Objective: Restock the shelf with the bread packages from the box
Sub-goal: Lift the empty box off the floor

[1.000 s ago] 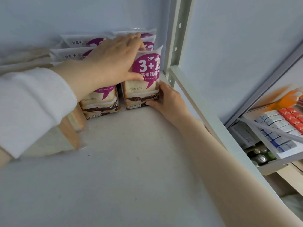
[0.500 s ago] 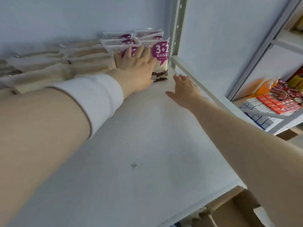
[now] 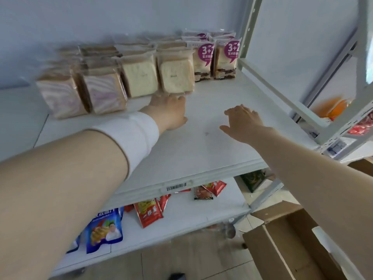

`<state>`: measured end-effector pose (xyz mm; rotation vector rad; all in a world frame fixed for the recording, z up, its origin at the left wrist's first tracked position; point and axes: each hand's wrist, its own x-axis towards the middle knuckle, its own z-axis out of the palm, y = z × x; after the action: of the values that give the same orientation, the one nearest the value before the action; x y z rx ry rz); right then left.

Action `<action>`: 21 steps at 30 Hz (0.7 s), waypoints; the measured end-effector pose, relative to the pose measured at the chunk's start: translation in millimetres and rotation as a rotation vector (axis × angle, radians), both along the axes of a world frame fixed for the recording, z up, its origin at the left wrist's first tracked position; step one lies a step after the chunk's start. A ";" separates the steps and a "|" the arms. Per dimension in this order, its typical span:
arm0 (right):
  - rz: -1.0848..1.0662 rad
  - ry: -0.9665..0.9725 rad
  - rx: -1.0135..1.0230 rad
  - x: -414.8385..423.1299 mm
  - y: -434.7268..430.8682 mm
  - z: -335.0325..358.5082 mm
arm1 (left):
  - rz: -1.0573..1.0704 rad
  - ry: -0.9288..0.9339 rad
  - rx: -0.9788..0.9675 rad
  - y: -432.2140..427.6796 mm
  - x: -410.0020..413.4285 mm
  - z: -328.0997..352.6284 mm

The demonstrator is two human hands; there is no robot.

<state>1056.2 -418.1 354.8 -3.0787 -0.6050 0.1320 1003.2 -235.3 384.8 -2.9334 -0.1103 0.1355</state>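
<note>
Bread packs line the shelf's far edge, with open board from them to the near lip. Left hand lies flat, fingers straight, tips by a pack's foot, contact blurred. Right hand hovers spread, palm down, holding nothing. Box sits open, near right, below.

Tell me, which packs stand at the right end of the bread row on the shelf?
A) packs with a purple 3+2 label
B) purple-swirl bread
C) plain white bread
A: the 3+2 packs, with purple labels, stand at the row's right end on the shelf, beside the post.
</note>
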 end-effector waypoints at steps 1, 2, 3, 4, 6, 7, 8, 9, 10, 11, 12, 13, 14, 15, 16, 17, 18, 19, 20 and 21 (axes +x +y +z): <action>0.018 0.003 0.013 -10.9 -0.9 -2.2 | 0.030 0.021 -0.004 -2.5 -12.8 -2.0; 0.036 0.007 0.025 -22.3 -3.5 -6.5 | 0.053 0.044 -0.004 -6.6 -24.7 -5.4; 0.050 0.011 0.031 -33.8 -7.7 -12.1 | 0.065 0.062 -0.005 -11.3 -35.7 -9.2; 0.058 0.014 0.034 -45.1 -13.6 -17.8 | 0.068 0.072 -0.007 -17.6 -45.7 -12.5; 0.043 0.014 0.041 -66.9 -29.2 -25.7 | 0.061 0.081 -0.012 -32.9 -64.5 -15.8; 0.026 0.013 0.047 -77.0 -38.4 -27.2 | 0.056 0.087 -0.016 -41.7 -73.4 -16.2; 0.009 0.010 0.054 -87.0 -48.3 -27.3 | 0.046 0.090 -0.019 -51.5 -81.5 -16.5; -0.008 0.006 0.057 -96.8 -59.3 -26.1 | 0.024 0.092 -0.017 -62.2 -88.5 -15.7; -0.024 0.006 0.052 -106.7 -70.0 -23.8 | -0.005 0.095 -0.012 -73.1 -94.4 -14.4; -0.042 0.009 0.041 -117.1 -80.4 -21.1 | -0.040 0.098 -0.004 -84.3 -99.7 -12.6; -0.060 0.015 0.026 -127.3 -90.3 -18.6 | -0.077 0.099 0.004 -95.3 -104.2 -10.7; -0.074 0.020 0.007 -137.7 -100.2 -17.3 | -0.116 0.098 0.012 -107.1 -108.8 -9.1; -0.089 0.027 -0.009 -147.9 -110.5 -17.2 | -0.156 0.092 0.017 -119.6 -112.4 -8.6; -0.110 0.041 -0.018 -157.9 -121.1 -18.1 | -0.199 0.083 0.015 -132.9 -115.5 -9.2; -0.137 0.063 -0.018 -168.0 -132.0 -20.0 | -0.247 0.079 0.005 -147.2 -118.4 -11.4; -0.169 0.092 -0.020 -178.4 -143.6 -23.6 | -0.301 0.082 -0.013 -162.1 -122.3 -15.4; -0.196 0.116 -0.029 -189.3 -155.3 -28.9 | -0.353 0.086 -0.033 -176.9 -126.5 -21.9; -0.219 0.136 -0.044 -199.4 -167.6 -35.6 | -0.403 0.088 -0.052 -191.8 -130.3 -29.2; -0.241 0.158 -0.053 -208.8 -180.7 -43.8 | -0.444 0.091 -0.068 -206.7 -133.4 -37.4; -0.269 0.187 -0.051 -217.6 -194.3 -52.5 | -0.475 0.100 -0.075 -221.7 -137.4 -45.6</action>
<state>838.6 -612.4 302.3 -3.1084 -0.1807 0.4319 865.8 -457.0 339.1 -2.9225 0.6128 0.2135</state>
